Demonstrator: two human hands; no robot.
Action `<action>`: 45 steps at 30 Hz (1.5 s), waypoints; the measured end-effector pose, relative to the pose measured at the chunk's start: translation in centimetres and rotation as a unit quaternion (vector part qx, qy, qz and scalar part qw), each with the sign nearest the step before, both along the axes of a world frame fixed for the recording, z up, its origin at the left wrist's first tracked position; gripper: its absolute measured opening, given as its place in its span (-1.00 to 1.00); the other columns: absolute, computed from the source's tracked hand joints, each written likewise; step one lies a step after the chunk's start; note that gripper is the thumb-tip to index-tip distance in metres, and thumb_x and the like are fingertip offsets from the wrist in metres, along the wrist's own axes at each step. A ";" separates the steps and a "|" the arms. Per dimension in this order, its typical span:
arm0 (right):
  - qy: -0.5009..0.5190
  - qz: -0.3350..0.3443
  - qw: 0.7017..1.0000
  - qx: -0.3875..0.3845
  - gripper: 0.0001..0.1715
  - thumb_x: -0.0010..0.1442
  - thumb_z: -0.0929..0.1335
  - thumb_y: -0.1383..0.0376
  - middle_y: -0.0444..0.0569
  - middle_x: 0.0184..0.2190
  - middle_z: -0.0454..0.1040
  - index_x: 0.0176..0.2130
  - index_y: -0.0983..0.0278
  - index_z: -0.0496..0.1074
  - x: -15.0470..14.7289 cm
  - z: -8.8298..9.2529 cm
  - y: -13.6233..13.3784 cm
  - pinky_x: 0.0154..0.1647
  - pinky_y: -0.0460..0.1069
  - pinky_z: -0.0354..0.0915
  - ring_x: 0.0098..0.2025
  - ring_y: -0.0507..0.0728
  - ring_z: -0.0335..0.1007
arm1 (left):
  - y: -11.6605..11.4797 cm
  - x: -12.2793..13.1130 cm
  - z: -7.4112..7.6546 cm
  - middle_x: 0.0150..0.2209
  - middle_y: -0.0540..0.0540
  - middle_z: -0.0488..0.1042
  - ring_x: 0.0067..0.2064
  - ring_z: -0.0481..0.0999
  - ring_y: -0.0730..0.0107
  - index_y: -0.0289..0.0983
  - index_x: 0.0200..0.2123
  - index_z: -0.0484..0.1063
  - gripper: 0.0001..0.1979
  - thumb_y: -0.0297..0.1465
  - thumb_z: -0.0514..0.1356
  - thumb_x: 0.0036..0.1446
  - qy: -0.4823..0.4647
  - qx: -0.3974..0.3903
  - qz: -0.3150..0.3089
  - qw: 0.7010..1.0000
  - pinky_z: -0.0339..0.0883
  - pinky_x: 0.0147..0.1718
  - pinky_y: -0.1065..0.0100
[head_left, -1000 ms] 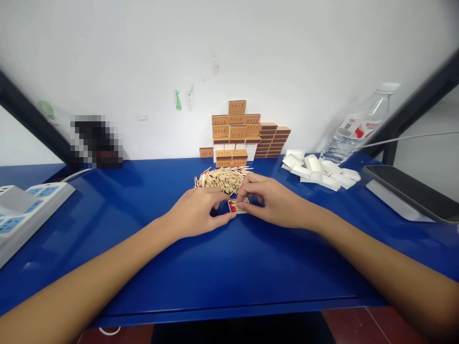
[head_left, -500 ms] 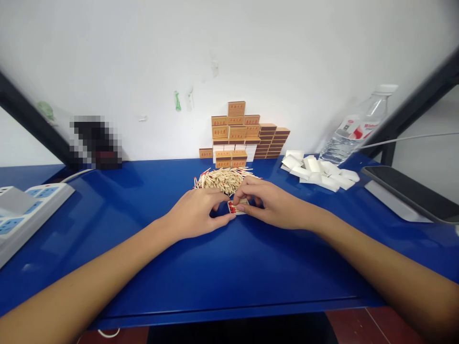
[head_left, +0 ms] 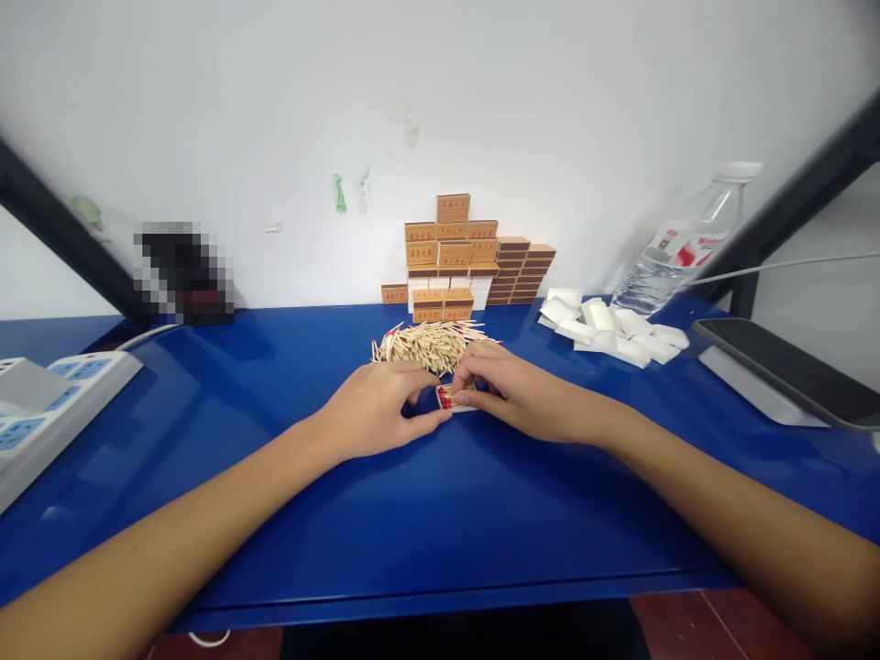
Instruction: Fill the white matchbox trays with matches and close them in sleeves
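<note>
A small white matchbox tray (head_left: 474, 409) lies on the blue table, with red-headed matches (head_left: 445, 398) lying along it. My left hand (head_left: 381, 410) holds its left end between thumb and fingers. Over the right half of the tray, my right hand (head_left: 519, 394) is closed, thumb and fingertips pinched at the matches inside; exactly how many they grip is hidden. Just behind both hands is a loose heap of matches (head_left: 423, 346), partly covered by the fingers.
Stacked matchboxes (head_left: 454, 253) stand against the wall. To the right are a pile of white trays (head_left: 611, 330), a water bottle (head_left: 677, 243) and a phone (head_left: 790, 367) propped on a white block. A power strip (head_left: 75, 394) lies at the left.
My right hand's fingers have shifted slightly to the right over the tray, showing more of the match heads. My left hand has stayed in place.
</note>
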State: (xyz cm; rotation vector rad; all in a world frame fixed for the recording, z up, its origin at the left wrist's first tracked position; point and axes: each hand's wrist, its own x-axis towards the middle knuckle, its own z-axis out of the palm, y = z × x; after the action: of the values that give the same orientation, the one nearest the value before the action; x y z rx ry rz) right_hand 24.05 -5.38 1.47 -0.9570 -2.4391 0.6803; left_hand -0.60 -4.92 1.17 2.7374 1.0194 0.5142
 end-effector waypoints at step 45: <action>0.137 -0.511 0.848 0.018 -0.79 0.23 0.46 0.18 0.07 -0.34 0.58 -0.33 0.29 0.55 10.4 4.2 9.5 -0.34 0.02 0.29 -0.36 0.13 0.39 | 0.1 -0.4 -0.2 -0.33 -0.02 0.53 -0.37 0.47 0.38 -0.21 0.00 0.58 -0.68 -0.16 0.22 0.33 -0.049 0.041 -0.002 0.998 0.30 -0.37 0.32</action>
State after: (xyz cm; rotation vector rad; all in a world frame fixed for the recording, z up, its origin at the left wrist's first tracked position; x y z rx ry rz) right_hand 34.44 4.14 5.70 -1.7561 -1.3563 0.3212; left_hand -1.04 -4.87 1.01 2.7540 0.9886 0.6980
